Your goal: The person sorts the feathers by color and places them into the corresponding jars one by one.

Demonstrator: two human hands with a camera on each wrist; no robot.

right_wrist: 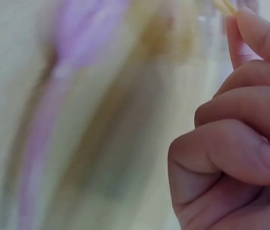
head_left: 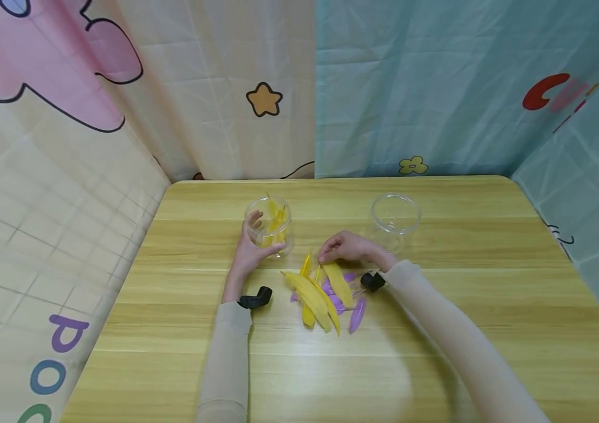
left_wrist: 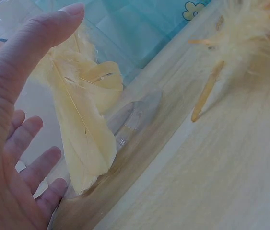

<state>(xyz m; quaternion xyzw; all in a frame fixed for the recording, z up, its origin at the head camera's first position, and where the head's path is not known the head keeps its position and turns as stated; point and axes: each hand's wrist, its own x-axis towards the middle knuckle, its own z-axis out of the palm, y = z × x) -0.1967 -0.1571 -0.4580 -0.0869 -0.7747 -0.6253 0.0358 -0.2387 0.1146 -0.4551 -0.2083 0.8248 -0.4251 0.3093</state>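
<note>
Left hand (head_left: 248, 249) cups the jar (head_left: 269, 226), left of frame centre, holding yellow feathers. Right hand (head_left: 347, 247) pinches a yellow feather's quill (head_left: 316, 275) at the pile (head_left: 325, 296), centre. Step: sorting yellows. Next: lift the feather clear and feed it in quill-first.

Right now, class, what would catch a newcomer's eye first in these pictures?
A pile of yellow and purple feathers lies mid-table, where the right hand pinches a yellow feather's quill. The left hand cups a clear jar holding yellow feathers; an empty clear jar stands farther right.
</note>
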